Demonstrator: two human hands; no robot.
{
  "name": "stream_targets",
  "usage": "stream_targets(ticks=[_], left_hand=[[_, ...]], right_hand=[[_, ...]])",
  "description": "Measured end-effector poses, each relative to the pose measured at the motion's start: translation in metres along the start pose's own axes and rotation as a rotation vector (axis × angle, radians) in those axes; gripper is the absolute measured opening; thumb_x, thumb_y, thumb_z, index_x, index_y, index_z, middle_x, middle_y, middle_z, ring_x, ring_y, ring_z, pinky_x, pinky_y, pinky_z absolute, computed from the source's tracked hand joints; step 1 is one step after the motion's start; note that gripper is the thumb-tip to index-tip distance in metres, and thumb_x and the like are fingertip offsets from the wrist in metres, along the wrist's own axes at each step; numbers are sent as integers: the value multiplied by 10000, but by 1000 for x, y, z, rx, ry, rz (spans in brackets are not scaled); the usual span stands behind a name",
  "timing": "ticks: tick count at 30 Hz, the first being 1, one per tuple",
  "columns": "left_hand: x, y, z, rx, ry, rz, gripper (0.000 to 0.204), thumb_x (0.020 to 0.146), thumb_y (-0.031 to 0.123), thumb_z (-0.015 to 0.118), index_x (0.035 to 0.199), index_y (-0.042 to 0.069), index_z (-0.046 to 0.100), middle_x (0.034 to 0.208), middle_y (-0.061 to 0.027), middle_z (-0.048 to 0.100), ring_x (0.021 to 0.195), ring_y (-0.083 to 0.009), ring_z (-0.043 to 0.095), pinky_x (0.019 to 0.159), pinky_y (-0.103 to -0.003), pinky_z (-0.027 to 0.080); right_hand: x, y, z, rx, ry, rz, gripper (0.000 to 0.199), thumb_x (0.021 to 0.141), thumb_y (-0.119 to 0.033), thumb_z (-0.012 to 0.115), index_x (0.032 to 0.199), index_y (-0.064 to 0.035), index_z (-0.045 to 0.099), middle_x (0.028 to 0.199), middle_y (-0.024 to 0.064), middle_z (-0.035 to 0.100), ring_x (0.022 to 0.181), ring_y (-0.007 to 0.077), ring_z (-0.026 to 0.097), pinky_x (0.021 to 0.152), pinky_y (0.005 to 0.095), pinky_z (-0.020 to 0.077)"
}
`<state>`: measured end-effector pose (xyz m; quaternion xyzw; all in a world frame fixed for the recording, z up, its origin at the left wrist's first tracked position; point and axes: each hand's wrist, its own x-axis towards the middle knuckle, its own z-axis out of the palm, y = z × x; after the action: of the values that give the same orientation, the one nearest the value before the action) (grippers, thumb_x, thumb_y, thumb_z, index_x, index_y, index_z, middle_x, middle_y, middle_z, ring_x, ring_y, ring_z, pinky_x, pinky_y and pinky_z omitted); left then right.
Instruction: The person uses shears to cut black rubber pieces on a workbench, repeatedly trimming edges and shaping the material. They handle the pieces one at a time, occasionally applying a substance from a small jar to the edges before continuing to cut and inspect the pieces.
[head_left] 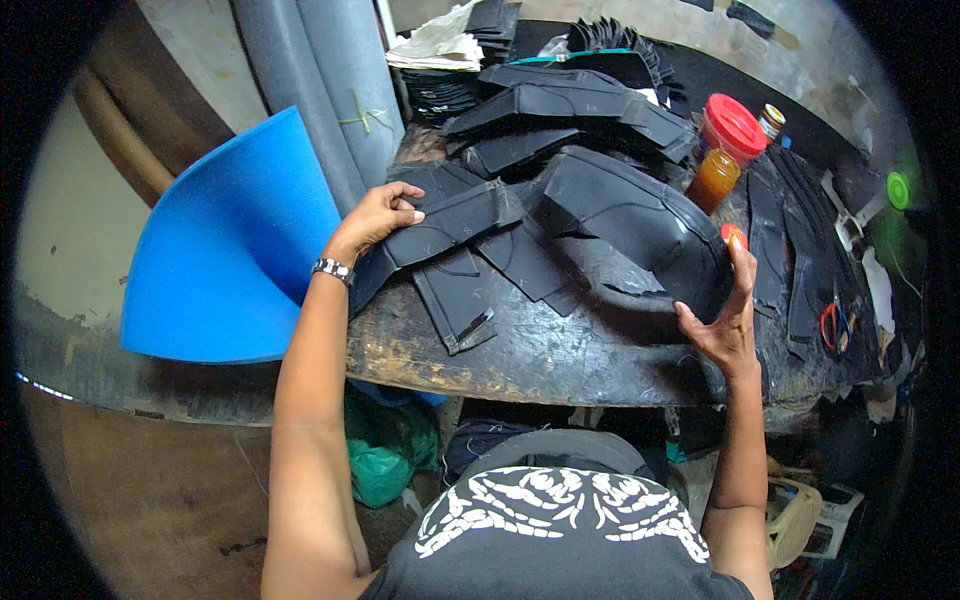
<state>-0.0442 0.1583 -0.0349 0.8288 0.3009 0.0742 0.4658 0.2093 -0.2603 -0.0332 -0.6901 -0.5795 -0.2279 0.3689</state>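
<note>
L hand grip: left hand [380, 215] w/ fingers curled over the upper-left end of a long flat black leather strip-shaped cut piece [440, 232]; holding it, thumb side looks tucked under, can't tell for sure.
R hand grip: right hand [725, 320] spread fairly wide, fingers upright against the right flank of a domed black leather shoe upper w/ stitched seams [630, 225]; palm open toward it, steadying rather than clamped.
Key relation: strip runs lower-left to upper-right, from the L hand's grip toward the domed upper; its far end lies just beside the upper's left edge, touching or overlapping (can't tell which). Upper sits between the 2 hands, nearer the R.
Long axis: strip = diagonal across the bench; upper = roughly upper-left to lower-right, open edge facing the person.
Look of strip: matte black, thin, slightly bowed, faint pale scuff lines.
Look of upper: glossy-ish black, moulded round, seam lines visible, jagged notched edge at bottom.
Where: both on the worn dark round-edged wooden workbench [520, 360], near its front-middle.
Around L hand: silver wristwatch [333, 269] on wrist; more flat black cut leather pieces [455, 300] under and beside the strip; curled bright blue foam sheet [225, 250] off the bench's left.
Around R hand: amber glue-like jar [712, 180] and red-lidded tub [733, 127] behind the upper; red-handled scissors [833, 325] well to the right.
</note>
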Motion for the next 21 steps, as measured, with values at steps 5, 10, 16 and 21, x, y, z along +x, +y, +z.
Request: stream_targets(ticks=[5, 10, 16, 21], left_hand=[[6, 11, 7, 347, 72, 122, 457, 833, 205, 697, 1232, 15, 582, 1137, -145, 637, 1116, -228, 562, 984, -317, 409], [2, 24, 7, 322, 65, 143, 461, 944, 358, 560, 1261, 24, 585, 1266, -168, 590, 1200, -241, 522, 1041, -352, 370], [-27, 96, 20, -144, -122, 371, 588, 982, 482, 448, 1249, -23, 586, 1231, -148, 617, 1159, -226, 551, 1022, -334, 384], [-55, 169, 59, -153, -796, 429, 499, 946, 335, 584, 1235, -71, 567, 1167, -106, 630, 1085, -146, 560, 951, -296, 435]], right_hand=[[-8, -5, -4, 178, -63, -129, 1031, 628, -155, 838, 1460, -109, 230, 1358, 249, 412, 1221, 419, 451, 1018, 489, 402], [-9, -11, -6, 232, -52, -219, 1038, 630, -169, 834, 1461, -128, 214, 1345, 270, 428, 1201, 428, 475, 989, 497, 427], [-11, -2, -14, 436, -48, -252, 1026, 629, -190, 780, 1480, -113, 213, 1357, 284, 425, 1194, 447, 474, 1008, 526, 381], [1, 4, -14, 560, -99, -300, 1039, 641, -253, 738, 1502, -102, 176, 1380, 303, 408, 1252, 442, 444, 1038, 545, 342]])
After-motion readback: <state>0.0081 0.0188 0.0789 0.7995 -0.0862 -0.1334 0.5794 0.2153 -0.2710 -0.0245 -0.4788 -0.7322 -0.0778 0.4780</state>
